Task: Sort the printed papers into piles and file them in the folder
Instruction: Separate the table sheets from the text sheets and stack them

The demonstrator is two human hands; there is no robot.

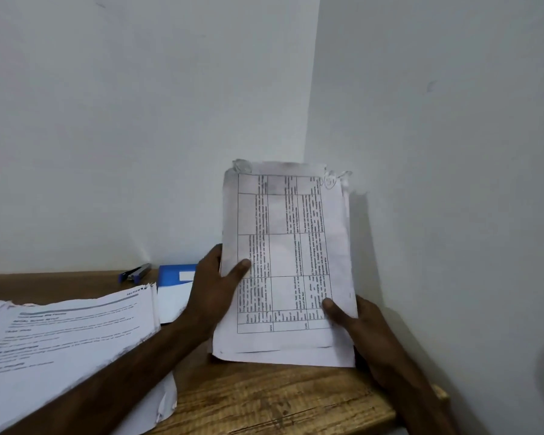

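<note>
I hold a sheaf of printed papers (pixel 285 255) upright near the wall corner, its bottom edge resting on the wooden table (pixel 264 400). The top sheet shows a ruled table of text turned sideways, and its upper corners are crumpled. My left hand (pixel 215 287) grips the sheaf's left edge with the thumb on the front. My right hand (pixel 358 328) grips the lower right edge, thumb across the front. A thick pile of printed papers (pixel 66 334) lies flat at the left, partly under my left forearm. A blue folder (pixel 176 276) lies behind it by the wall.
A blue and grey stapler (pixel 135 273) lies at the back of the table against the wall. White walls meet in a corner just behind the held sheaf. The table's front edge runs across the lower right.
</note>
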